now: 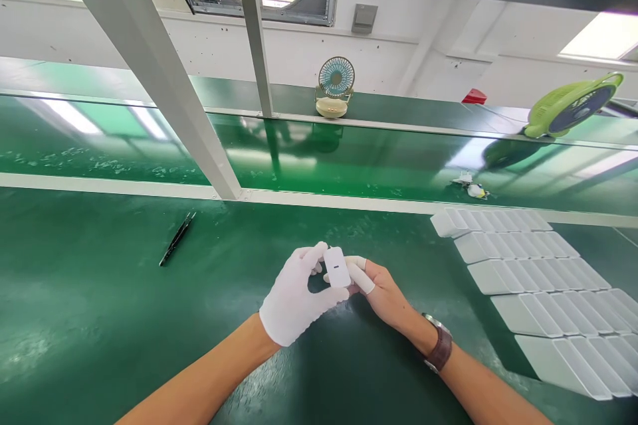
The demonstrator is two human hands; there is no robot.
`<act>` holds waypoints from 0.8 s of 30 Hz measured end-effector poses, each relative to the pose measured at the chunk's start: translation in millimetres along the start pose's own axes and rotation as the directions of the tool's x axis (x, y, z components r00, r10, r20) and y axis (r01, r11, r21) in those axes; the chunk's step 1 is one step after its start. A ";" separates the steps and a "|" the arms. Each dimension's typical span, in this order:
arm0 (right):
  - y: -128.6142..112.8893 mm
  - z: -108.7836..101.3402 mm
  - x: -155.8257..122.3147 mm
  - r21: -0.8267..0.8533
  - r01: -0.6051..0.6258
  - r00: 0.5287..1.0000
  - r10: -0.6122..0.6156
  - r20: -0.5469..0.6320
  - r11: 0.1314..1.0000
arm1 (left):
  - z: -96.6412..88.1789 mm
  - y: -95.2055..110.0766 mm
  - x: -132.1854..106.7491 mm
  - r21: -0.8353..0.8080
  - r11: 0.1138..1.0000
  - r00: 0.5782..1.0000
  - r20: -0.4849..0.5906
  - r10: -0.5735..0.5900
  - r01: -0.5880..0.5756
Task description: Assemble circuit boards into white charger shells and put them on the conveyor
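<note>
A small white charger block (337,268) with rounded corners and a dark slot in its face is held up over the green table. My left hand (300,293), in a white glove, grips it by its upper edge and its lower edge between fingers and thumb. On the other side, my right hand (381,289), with white finger covers on some fingers, closes its fingertips on the block's right side. Part of those fingertips is hidden behind the block. Black tweezers (177,239) lie on the table to the left, apart from both hands.
Rows of white plastic trays (541,292) overlap on the right. Beyond a pale rail (349,200) runs a glossy green surface (379,159) with a small crumpled item (477,191). A slanted post (164,93) rises at left. Two small fans (336,76) (568,106) stand on the back ledge.
</note>
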State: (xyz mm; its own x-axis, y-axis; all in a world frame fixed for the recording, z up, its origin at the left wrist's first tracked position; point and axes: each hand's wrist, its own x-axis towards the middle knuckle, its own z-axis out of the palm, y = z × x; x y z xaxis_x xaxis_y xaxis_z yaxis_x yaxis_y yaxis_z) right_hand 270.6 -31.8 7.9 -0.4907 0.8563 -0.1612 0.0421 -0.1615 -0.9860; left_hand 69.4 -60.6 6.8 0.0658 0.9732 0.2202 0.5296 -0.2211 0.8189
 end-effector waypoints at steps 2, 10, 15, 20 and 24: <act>0.3 0.6 0.3 0.015 0.007 1.000 -0.007 0.003 1.000 | -0.9 0.1 -0.1 0.006 1.000 1.000 0.003 -0.011 0.011; 3.0 -0.6 0.8 -0.171 0.297 0.897 -0.336 -0.286 0.939 | -3.4 -3.9 8.6 0.183 0.983 0.996 0.073 -0.049 0.035; 3.3 -11.0 0.7 -0.709 0.310 0.778 -0.598 -0.193 0.633 | -2.9 -8.4 16.0 0.280 0.960 0.991 0.124 -0.060 0.023; 11.0 -8.4 3.4 -0.811 0.336 0.800 -0.600 -0.022 0.478 | -5.7 -6.1 17.1 0.263 0.965 0.991 0.132 -0.008 -0.027; 14.3 -5.5 5.5 -0.832 0.325 0.824 -0.567 0.015 0.450 | -7.9 -6.8 15.0 0.273 0.961 0.995 0.104 0.001 -0.030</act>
State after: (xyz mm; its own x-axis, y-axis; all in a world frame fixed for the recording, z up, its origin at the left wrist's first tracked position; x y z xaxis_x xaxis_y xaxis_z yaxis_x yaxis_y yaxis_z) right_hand 273.4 -26.7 -7.4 -0.4414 0.7893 0.4267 0.5837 0.6138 -0.5316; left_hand 60.0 -45.0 8.7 0.1543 0.9743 0.1644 0.7384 -0.2242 0.6360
